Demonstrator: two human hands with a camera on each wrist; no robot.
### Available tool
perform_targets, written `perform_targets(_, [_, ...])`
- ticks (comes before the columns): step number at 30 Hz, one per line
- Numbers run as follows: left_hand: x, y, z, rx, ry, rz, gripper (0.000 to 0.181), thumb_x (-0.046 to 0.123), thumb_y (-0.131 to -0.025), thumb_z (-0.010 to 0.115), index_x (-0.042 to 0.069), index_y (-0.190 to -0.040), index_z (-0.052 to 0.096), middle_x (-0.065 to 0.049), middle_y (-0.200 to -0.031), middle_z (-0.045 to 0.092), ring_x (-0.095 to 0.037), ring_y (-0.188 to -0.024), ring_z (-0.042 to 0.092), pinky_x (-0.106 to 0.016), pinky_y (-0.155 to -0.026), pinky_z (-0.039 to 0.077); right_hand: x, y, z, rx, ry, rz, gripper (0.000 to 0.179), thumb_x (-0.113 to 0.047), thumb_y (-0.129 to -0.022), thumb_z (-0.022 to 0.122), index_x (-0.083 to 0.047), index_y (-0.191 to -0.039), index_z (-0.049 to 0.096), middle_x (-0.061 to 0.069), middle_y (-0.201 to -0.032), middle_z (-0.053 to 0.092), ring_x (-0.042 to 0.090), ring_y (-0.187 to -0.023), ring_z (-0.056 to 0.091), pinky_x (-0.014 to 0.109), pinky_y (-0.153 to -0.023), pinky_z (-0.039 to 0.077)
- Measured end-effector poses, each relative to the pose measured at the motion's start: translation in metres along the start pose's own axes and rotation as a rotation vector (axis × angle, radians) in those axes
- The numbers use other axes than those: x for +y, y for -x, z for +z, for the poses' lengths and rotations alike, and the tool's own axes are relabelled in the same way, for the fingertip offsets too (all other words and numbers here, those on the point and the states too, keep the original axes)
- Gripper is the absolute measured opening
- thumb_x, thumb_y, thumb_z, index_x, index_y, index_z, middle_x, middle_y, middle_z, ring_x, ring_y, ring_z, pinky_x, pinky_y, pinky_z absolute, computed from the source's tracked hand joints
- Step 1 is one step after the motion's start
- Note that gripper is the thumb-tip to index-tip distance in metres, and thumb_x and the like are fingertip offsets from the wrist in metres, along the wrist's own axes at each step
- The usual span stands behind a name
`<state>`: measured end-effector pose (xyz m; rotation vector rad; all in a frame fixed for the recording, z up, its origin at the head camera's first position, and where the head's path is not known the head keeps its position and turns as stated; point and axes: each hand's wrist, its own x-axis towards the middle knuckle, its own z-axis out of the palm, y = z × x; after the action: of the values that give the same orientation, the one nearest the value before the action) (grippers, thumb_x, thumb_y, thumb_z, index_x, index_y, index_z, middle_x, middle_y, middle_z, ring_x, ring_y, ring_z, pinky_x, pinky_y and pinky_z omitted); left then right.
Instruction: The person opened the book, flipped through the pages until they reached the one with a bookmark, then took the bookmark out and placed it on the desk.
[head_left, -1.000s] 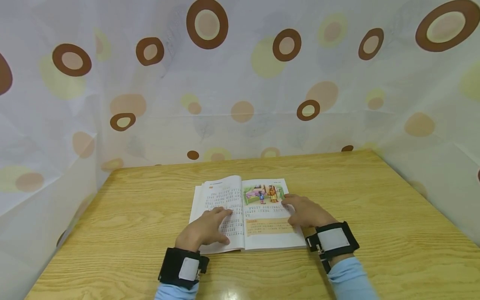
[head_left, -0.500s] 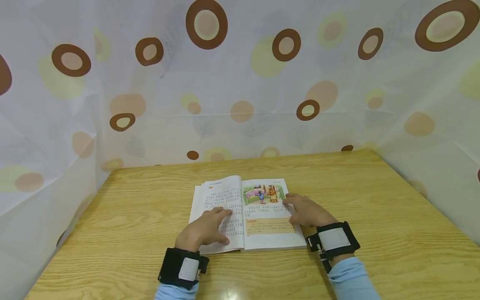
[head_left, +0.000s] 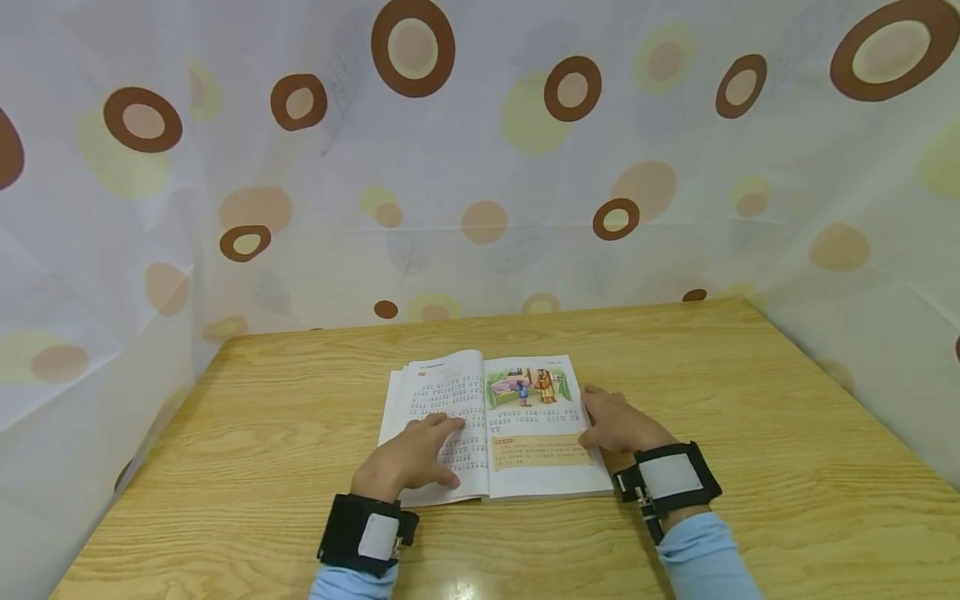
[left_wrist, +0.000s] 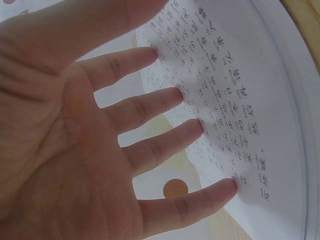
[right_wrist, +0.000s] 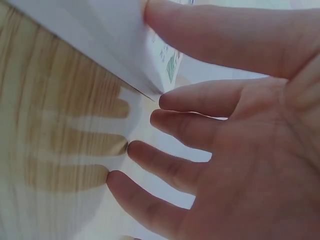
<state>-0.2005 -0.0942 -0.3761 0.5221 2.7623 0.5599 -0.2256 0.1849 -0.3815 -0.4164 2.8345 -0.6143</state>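
Observation:
An open book (head_left: 525, 483) lies on the wooden table, with printed text on its left page (left_wrist: 272, 150) and a coloured picture (head_left: 525, 388) at the top of its right page. My left hand (head_left: 405, 462) is spread over the left page; in the left wrist view its fingertips press on the lines of text. At the book's right edge is my right hand (head_left: 622, 423). Its thumb (right_wrist: 200, 32) touches the page edge, the index fingertip is right at the book's side, and the lower fingertips rest on the table. Those fingers are loosely extended.
The wooden table (head_left: 300, 392) extends around the book on all sides. Behind and beside it hangs a pale sheet (head_left: 450, 167) with brown, peach and yellow spots. Black straps (head_left: 367, 533) circle both wrists, above light blue sleeves (head_left: 708, 554).
My right hand's fingers have slid off the right page to the book's outer edge, a little to the right. The left hand and the book have stayed in place.

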Motion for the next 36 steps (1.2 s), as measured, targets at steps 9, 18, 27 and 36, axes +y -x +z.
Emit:
perform_targets(9, [0.000,-0.001,0.000,-0.006,-0.007,0.000,0.074,0.021,-0.066,0.079,0.014,-0.132,0.045,-0.012,-0.139,0.036,-0.034,-0.121,0.032,-0.053,-0.093,0.038,-0.001,-0.001,-0.003,0.140,-0.014,-0.037,0.051,0.000,-0.075,0.063,0.010,-0.122,0.044,0.027,-0.111,0.053,0.031,-0.092,0.052,0.045,-0.076,0.049])
perform_targets(18, [0.001,0.000,-0.001,-0.007,-0.004,-0.007,0.074,0.021,-0.067,0.079,0.014,-0.132,0.044,-0.012,-0.140,0.036,-0.034,-0.122,0.032,-0.053,-0.094,0.037,0.004,-0.001,-0.002,0.233,-0.089,-0.075,0.038,0.002,-0.081,0.058,0.006,-0.117,0.048,0.008,-0.075,0.055,0.015,-0.058,0.048,0.026,-0.045,0.040])
perform_targets(27, [0.001,0.001,-0.001,-0.001,-0.002,0.003,0.074,0.021,-0.067,0.079,0.013,-0.132,0.045,-0.013,-0.139,0.036,-0.035,-0.121,0.032,-0.054,-0.094,0.037,0.000,-0.001,-0.004,0.246,-0.085,-0.139,0.037,0.003,-0.081,0.058,0.008,-0.117,0.050,0.009,-0.080,0.057,0.015,-0.064,0.049,0.028,-0.051,0.043])
perform_targets(36, [0.000,-0.001,-0.001,-0.010,-0.005,-0.012,0.074,0.021,-0.067,0.078,0.014,-0.133,0.044,-0.012,-0.140,0.035,-0.034,-0.122,0.032,-0.053,-0.093,0.038,-0.034,0.002,-0.008,0.047,-0.333,-0.347,0.040,-0.026,-0.099,0.036,-0.005,-0.131,0.043,0.018,-0.117,0.055,0.025,-0.095,0.054,0.048,-0.081,0.047])
